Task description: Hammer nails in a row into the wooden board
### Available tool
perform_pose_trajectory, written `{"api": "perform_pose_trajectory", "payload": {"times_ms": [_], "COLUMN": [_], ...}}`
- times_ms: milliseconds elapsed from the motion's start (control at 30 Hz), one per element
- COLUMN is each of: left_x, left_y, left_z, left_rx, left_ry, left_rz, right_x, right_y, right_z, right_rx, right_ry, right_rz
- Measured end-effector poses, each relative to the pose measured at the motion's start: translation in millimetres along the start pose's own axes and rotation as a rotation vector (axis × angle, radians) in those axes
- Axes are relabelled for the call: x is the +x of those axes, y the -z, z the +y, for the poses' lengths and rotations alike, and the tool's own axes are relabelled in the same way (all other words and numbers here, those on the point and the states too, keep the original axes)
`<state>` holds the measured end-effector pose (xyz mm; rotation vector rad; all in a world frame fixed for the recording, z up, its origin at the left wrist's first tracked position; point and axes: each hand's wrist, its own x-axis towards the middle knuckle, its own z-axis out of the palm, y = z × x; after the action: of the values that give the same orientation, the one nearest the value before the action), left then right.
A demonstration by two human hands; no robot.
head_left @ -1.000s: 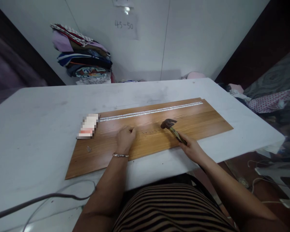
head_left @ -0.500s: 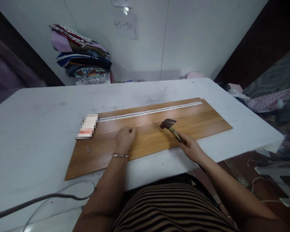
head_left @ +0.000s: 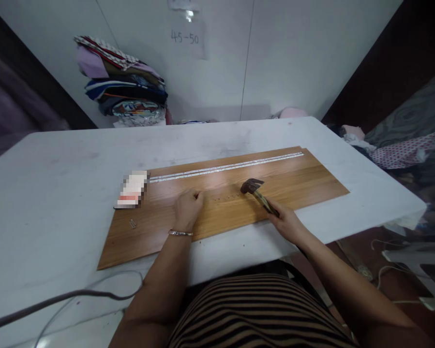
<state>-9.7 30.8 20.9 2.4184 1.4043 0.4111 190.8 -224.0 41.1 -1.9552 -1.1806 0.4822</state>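
A long brown wooden board (head_left: 297, 179) lies on the white table. My right hand (head_left: 284, 222) is wrapped round the handle of a claw hammer (head_left: 258, 194), whose dark head is over the board's middle. On the board rests my left hand (head_left: 188, 208), closed in a fist with a bracelet at the wrist; whether anything is inside its fingers is hidden. Between the hammer head and my left hand runs a row of several small dark marks or nail heads (head_left: 227, 197). Some loose nails (head_left: 133, 224) lie left of my left hand.
Two pale measuring strips (head_left: 224, 167) run along the board's far side. A phone-like slab (head_left: 132, 190), blurred out, sits at the board's left end. A dark cable (head_left: 68, 294) crosses the near left of the table (head_left: 57, 193). Folded cloth (head_left: 126, 87) is piled behind.
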Motion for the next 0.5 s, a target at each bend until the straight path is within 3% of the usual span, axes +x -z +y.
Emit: {"api": "perform_pose_trajectory", "payload": {"times_ms": [500], "left_x": [0.4], "left_y": [0.0], "left_z": [0.4], "left_rx": [0.018], "left_ry": [0.003], "left_rz": [-0.026], "right_x": [-0.8], "right_y": [0.4], "right_z": [-0.1], "right_rx": [0.003], "right_ry": [0.021], "right_rz": [0.011]}}
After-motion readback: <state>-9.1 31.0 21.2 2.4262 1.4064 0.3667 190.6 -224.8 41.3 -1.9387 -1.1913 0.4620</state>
